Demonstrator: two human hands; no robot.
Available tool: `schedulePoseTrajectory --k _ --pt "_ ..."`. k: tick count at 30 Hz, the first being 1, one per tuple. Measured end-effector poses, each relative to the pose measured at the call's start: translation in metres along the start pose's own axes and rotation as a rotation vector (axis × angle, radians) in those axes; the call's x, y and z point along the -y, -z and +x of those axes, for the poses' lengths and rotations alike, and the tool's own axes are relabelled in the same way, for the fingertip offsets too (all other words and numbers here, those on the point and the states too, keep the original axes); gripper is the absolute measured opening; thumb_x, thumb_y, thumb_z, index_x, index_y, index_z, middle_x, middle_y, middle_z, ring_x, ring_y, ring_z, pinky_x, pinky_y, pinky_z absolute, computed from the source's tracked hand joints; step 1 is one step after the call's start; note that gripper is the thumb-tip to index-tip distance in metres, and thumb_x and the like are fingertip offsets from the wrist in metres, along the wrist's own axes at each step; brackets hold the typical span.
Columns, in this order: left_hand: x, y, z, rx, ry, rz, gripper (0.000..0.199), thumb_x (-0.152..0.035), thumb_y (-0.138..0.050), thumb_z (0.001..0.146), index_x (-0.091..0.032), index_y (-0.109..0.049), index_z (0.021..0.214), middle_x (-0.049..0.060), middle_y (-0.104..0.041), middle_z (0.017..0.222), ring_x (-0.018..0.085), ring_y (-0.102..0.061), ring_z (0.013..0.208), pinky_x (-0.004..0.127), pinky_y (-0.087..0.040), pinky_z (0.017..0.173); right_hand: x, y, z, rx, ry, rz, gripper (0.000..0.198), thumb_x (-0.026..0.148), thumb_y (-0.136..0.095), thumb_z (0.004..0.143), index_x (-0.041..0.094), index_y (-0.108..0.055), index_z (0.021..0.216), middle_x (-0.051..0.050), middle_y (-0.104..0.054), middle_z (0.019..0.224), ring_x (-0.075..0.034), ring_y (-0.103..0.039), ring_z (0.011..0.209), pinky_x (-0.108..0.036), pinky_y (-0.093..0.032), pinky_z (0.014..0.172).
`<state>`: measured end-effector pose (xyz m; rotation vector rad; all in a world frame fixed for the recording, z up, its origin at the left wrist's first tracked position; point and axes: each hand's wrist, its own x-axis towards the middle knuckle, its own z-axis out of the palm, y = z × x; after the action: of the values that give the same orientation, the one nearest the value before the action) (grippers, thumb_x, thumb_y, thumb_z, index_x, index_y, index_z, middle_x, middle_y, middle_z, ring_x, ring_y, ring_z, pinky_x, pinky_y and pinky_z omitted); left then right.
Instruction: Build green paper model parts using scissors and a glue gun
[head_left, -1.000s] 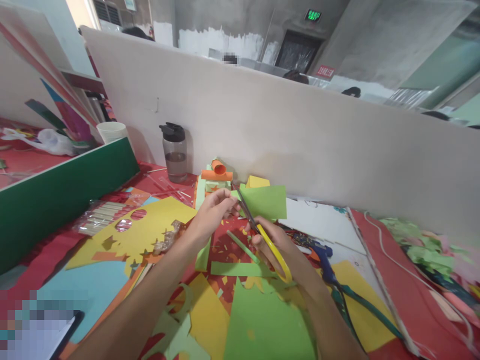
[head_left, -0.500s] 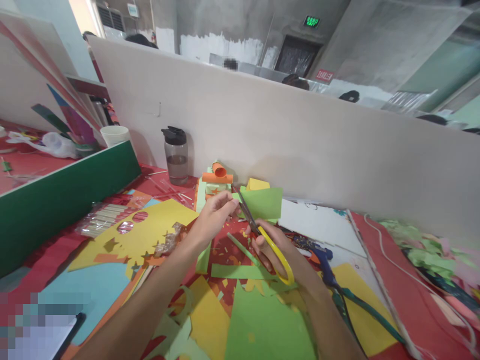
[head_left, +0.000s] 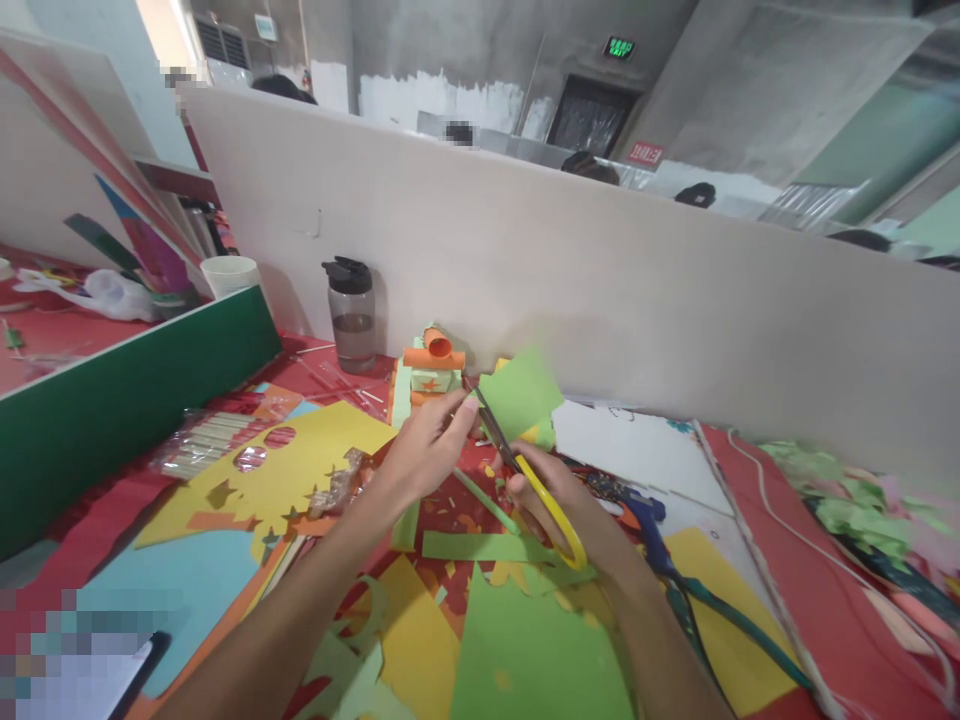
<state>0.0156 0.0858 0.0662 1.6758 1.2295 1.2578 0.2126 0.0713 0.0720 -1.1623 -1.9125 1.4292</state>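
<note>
My left hand [head_left: 424, 448] pinches the near corner of a green paper piece [head_left: 517, 392] and holds it up over the table. My right hand [head_left: 559, 505] grips yellow-handled scissors [head_left: 536, 482]; their dark blades point up and away and meet the green piece at its left edge. The green piece looks blurred and tilted. Below the hands lie a green paper strip [head_left: 480, 546] and small paper scraps on the red table cover [head_left: 810, 600].
A dark-lidded bottle [head_left: 351, 312] and an orange paper roll [head_left: 433, 352] stand by the beige partition [head_left: 600, 260]. Yellow paper with cut-outs [head_left: 300, 460], a large green sheet [head_left: 532, 650] and a blue glue gun [head_left: 649, 525] lie around. A green board [head_left: 135, 380] borders the left.
The green piece has turned and tilted upward in my left hand, and the scissors have shifted slightly along its edge. Both hands stay in about the same place.
</note>
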Motion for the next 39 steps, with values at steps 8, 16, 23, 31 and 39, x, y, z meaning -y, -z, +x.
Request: schedulePoseTrajectory --k 8,16,23,31,39 --pt "0.002 -0.002 0.003 0.051 0.047 -0.279 0.040 -0.043 -0.044 0.098 -0.018 -0.057 0.070 0.000 -0.057 0.068 0.014 -0.052 0.065 0.027 -0.041 0.066 -0.001 -0.003 0.000 -0.011 0.027 0.057 0.066 0.080 -0.052 0.081 0.020 -0.052 0.109 0.011 -0.034 0.048 -0.008 -0.031 0.036 -0.020 -0.025 0.036" --pt "-0.002 -0.007 0.001 0.093 0.135 -0.499 0.036 -0.045 -0.048 0.095 -0.018 -0.057 0.073 -0.001 -0.058 0.067 0.013 -0.054 0.063 0.026 -0.041 0.065 0.012 -0.009 -0.007 -0.059 0.085 0.000 0.073 0.086 -0.037 0.081 0.020 -0.052 0.111 0.010 -0.030 0.051 -0.010 -0.033 0.042 -0.023 -0.027 0.042" --pt "-0.004 -0.007 -0.002 0.115 0.122 -0.489 0.039 -0.042 -0.043 0.098 -0.018 -0.056 0.071 0.000 -0.060 0.066 0.014 -0.056 0.067 0.026 -0.042 0.068 0.013 -0.009 -0.008 -0.045 0.121 -0.056 0.062 0.078 -0.037 0.089 0.022 -0.051 0.112 0.006 -0.038 0.055 -0.012 -0.033 0.045 -0.025 -0.029 0.045" --pt "0.000 -0.009 -0.003 0.090 0.129 -0.442 0.039 -0.045 -0.043 0.097 -0.019 -0.057 0.072 0.002 -0.061 0.069 0.015 -0.055 0.068 0.027 -0.043 0.069 0.017 -0.010 -0.011 -0.087 0.086 -0.040 0.058 0.076 -0.042 0.089 0.023 -0.051 0.109 0.005 -0.039 0.058 -0.011 -0.032 0.047 -0.025 -0.025 0.046" --pt "0.001 -0.011 -0.003 0.108 0.153 -0.487 0.038 -0.047 -0.045 0.096 -0.019 -0.057 0.073 0.002 -0.060 0.068 0.016 -0.055 0.067 0.028 -0.043 0.068 0.015 -0.009 -0.008 -0.082 0.086 -0.018 0.060 0.076 -0.045 0.087 0.021 -0.055 0.109 0.007 -0.038 0.056 -0.010 -0.030 0.046 -0.025 -0.026 0.044"
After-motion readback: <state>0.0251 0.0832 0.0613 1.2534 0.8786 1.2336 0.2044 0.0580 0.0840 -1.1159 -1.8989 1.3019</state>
